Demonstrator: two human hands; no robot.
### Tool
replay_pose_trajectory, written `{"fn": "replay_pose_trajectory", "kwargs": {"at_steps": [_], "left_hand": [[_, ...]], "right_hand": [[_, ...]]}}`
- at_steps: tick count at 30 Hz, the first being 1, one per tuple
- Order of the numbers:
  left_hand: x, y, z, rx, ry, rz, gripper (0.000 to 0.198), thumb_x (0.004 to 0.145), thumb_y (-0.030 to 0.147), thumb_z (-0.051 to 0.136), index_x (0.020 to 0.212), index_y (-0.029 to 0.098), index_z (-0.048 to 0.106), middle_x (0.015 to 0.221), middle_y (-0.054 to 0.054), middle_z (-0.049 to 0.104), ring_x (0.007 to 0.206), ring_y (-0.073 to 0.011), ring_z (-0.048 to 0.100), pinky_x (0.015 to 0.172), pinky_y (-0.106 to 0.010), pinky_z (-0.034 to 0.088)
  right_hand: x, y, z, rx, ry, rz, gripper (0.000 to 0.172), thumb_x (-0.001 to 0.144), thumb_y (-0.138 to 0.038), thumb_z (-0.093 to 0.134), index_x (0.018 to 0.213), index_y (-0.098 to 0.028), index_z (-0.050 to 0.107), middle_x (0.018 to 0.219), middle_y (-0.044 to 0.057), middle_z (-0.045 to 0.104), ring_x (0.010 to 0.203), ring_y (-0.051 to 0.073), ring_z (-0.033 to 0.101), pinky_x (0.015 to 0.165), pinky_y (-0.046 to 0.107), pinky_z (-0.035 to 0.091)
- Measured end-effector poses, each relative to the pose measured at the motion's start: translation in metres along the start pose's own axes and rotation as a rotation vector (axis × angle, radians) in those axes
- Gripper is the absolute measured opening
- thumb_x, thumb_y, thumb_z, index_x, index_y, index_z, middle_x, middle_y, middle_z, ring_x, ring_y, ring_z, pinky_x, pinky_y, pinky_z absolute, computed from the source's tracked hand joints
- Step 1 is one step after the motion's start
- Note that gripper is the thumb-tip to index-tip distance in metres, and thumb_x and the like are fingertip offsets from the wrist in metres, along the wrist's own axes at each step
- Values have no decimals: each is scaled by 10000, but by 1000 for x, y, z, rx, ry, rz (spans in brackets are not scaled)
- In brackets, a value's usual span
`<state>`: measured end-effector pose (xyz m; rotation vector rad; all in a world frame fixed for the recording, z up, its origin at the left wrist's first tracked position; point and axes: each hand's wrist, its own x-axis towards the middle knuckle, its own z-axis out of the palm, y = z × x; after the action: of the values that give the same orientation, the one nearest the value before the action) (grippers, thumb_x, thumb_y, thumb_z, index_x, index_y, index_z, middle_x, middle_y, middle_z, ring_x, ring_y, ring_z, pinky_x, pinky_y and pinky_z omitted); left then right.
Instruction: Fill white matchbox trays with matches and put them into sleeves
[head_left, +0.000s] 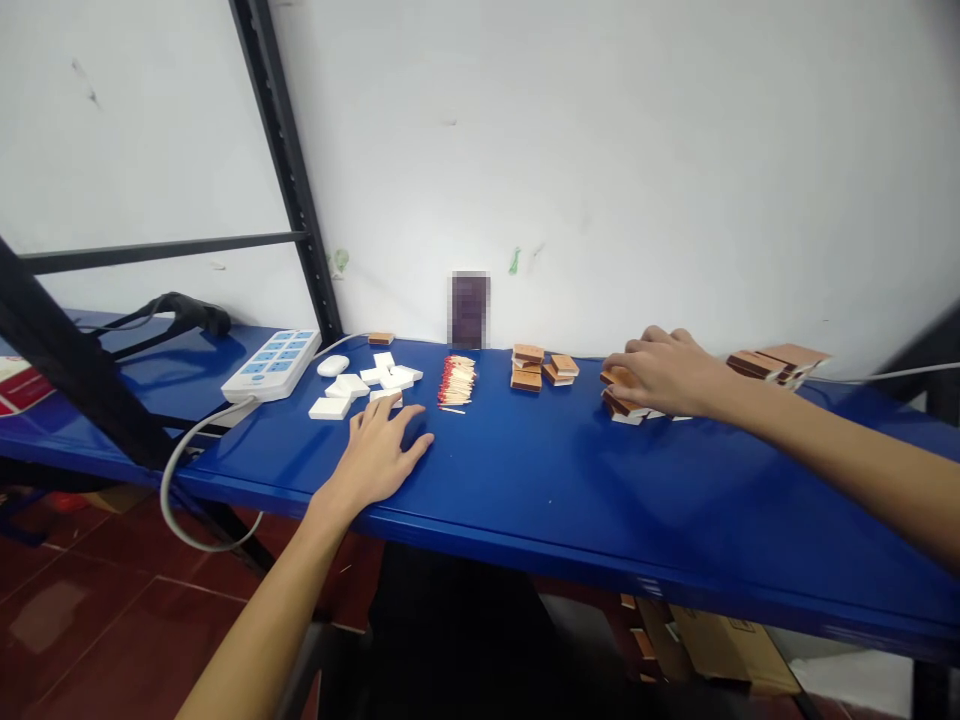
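Brown sleeves (624, 403) in a small heap, right of centre on the blue shelf (525, 480). Right hand (660, 372) lies over the heap, palm down, fingers curled on top; whether it pinches one cannot be told. More brown sleeves stacked just left (527, 367), two beside them (562, 366), a longer row at the far right (772, 362), one alone near the wall (381, 338).

Left hand (379, 455) flat on the shelf, fingers spread, holding nothing; its fingertips are just short of the white trays (360, 385), loosely scattered. Pile of red-tipped matches (456, 381) between trays and sleeves, apart from both hands.

Further left: white mouse-like object (333, 365), power strip (271, 365) with grey cable (184, 470) looping over the shelf edge. Black upright (289, 170) against the white wall (600, 150). Small dark blurred object (470, 309) stands at the wall.
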<state>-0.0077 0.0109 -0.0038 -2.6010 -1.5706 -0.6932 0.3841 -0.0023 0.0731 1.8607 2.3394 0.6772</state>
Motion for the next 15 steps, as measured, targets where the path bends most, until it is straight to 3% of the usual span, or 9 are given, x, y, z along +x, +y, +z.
{"fn": "replay_pose_trajectory", "kwargs": {"at_steps": [7,10,12,15], "left_hand": [[1,0,-2,-19,-47,-12,447,934,528,386,1273,288,550,1369,-124,468,1296,-329,386,1020,-568,312],[1,0,-3,-19,-44,-11,441,932,522,392,1271,294,557,1354,-113,478,1282,-336,381,1009,-563,323],[1,1,-3,-16,-44,-12,440,930,523,395,1272,300,558,1345,-107,484,1283,-342,368,1005,-563,327],[1,0,-2,-11,-33,-6,439,927,526,400,1273,306,557,1353,-105,472,1304,-348,340,1014,-573,317]], "right_hand": [[20,9,1,5,-226,-105,340,761,-524,540,818,-238,716,833,134,679,1009,362,507,802,486,366],[22,13,3,57,-247,-92,452,685,-601,600,946,-252,718,1045,140,671,1115,389,483,852,516,357],[23,16,6,116,-267,-97,581,577,-558,703,1088,-281,681,1210,121,628,1196,407,440,891,529,340],[24,22,16,188,-248,-92,652,490,-409,777,1126,-324,659,1192,82,649,1210,383,446,899,494,341]]}}
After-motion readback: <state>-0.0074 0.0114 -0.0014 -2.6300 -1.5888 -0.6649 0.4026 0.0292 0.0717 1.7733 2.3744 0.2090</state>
